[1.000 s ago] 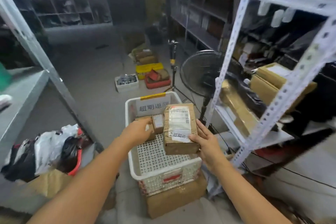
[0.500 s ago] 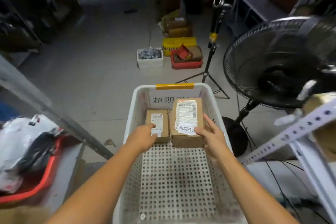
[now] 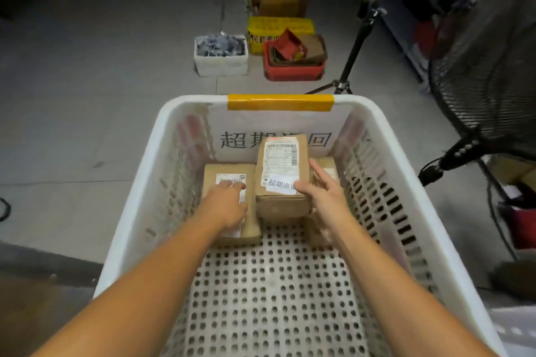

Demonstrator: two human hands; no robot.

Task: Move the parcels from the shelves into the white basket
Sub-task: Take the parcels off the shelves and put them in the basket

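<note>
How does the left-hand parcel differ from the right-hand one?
The left parcel is lower and flatter; the right parcel stands taller. The left parcel has a smaller label; the right parcel has a large label plus a white sticker. The left hand rests on its top; the right hand grips the other's side. Both are brown cardboard, in the white basket.

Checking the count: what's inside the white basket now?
A flat parcel under the left hand, a taller parcel held by the right hand, a third box mostly hidden behind them.

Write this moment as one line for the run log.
phase: placing | left hand: touches small parcel | right hand: holds tall parcel | both parcels: inside white basket
</note>
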